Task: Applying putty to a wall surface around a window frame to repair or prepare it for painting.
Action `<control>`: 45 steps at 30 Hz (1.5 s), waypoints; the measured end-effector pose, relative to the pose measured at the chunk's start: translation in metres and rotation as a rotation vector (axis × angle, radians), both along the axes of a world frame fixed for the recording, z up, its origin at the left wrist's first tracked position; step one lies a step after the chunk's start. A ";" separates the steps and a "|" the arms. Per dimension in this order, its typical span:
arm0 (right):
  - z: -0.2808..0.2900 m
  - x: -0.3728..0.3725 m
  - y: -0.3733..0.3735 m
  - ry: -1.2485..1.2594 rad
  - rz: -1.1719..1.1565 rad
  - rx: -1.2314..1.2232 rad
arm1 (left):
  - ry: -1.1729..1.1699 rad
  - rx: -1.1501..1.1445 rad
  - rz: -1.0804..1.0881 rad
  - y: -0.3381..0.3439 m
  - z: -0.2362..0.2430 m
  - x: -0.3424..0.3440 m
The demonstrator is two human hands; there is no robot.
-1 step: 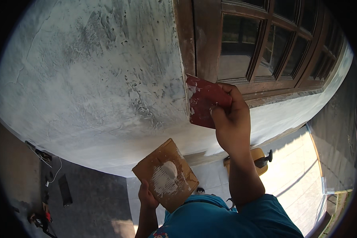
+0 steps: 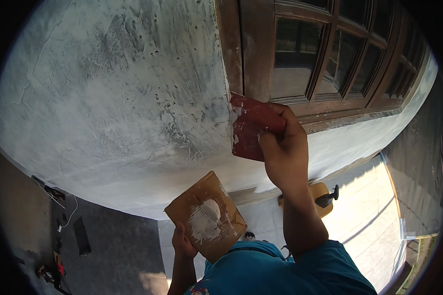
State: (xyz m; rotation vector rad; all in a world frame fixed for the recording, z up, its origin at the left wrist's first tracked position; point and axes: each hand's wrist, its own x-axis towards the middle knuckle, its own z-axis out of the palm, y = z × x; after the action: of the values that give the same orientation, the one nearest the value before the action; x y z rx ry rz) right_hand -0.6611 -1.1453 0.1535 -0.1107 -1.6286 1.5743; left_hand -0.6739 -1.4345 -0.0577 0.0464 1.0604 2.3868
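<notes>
My right hand is closed on a dark red flat putty scraper, thumb on its face. White putty is smeared along the scraper's left edge, which lies at the wall just below the lower left corner of the wooden window frame. Whether that edge presses on the wall is hard to tell. Lower and to the left, my left hand grips a square piece of brown cardboard by its left side. A mound of white putty and ridged smears cover the cardboard's middle.
Glass panes fill the brown window at upper right. A yellow container with a black object on it stands on the pale tiled floor behind my right forearm. On the dark floor at lower left lie a black box and a white cable.
My right hand and the scraper have shifted very slightly to the left. The left hand and the cardboard stay almost in place.
</notes>
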 end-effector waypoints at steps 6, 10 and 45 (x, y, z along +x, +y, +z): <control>0.026 0.008 -0.014 0.101 -0.041 -0.057 | 0.000 -0.021 -0.014 -0.018 0.001 -0.016; 0.004 0.014 0.001 -0.001 -0.076 -0.110 | 0.022 -0.022 -0.030 -0.026 0.008 -0.024; -0.112 -0.014 -0.061 -0.100 -0.739 1.051 | 0.026 -0.070 -0.227 -0.051 0.000 -0.050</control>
State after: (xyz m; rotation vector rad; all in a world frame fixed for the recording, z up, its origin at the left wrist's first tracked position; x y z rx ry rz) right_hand -0.6750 -1.2067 0.0419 -0.1931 -1.9747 0.0863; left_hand -0.7240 -1.4854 -0.0581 0.1647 1.0890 2.1498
